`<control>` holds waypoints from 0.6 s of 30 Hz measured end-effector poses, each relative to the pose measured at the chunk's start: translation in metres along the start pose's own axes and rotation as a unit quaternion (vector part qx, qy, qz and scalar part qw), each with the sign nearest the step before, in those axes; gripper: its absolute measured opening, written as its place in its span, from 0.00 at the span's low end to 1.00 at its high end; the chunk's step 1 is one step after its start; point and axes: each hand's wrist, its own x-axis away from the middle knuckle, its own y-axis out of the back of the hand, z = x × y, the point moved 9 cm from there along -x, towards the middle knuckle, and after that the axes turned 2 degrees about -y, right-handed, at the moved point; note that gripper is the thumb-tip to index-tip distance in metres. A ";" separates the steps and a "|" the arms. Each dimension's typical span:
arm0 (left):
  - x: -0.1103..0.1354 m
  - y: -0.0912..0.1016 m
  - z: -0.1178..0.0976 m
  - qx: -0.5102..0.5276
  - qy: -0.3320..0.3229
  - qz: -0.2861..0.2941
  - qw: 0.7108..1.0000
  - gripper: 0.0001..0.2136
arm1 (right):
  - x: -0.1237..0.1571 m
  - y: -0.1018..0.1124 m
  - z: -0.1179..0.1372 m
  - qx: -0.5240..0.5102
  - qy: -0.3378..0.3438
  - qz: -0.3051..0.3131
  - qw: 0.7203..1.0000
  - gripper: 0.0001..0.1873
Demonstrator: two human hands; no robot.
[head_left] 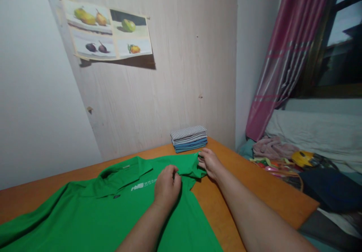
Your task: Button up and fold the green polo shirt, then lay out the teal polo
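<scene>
A green polo shirt [93,214] lies spread on the orange-brown table, its collar toward the wall and white print on the chest. My right hand [208,162] grips the end of the sleeve at the right, fingers closed on the cloth. Just left of it, my left hand [169,184] rests on the shirt near the base of that sleeve, with its fingers curled in a pinch on the fabric. The sleeve is bunched between the two hands. The shirt's lower part runs out of view at the bottom.
Behind the shirt, a stack of folded clothes [189,139], striped and blue, sits against the wall. The table [240,180] ends at the right beside a cluttered bed with a pink towel [274,149] and dark cloth [330,186]. A pink curtain [285,63] hangs by the window.
</scene>
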 end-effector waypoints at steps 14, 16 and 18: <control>0.013 -0.026 -0.032 -0.087 -0.069 0.152 0.982 0.12 | -0.002 0.006 0.008 0.038 0.045 -0.030 0.998 0.35; 0.014 -0.030 -0.030 -0.097 -0.075 0.164 0.979 0.07 | -0.007 0.021 0.011 0.025 0.053 -0.076 0.995 0.32; 0.014 -0.032 -0.029 -0.097 -0.080 0.165 0.978 0.02 | -0.011 0.034 0.013 0.039 0.056 -0.109 0.992 0.24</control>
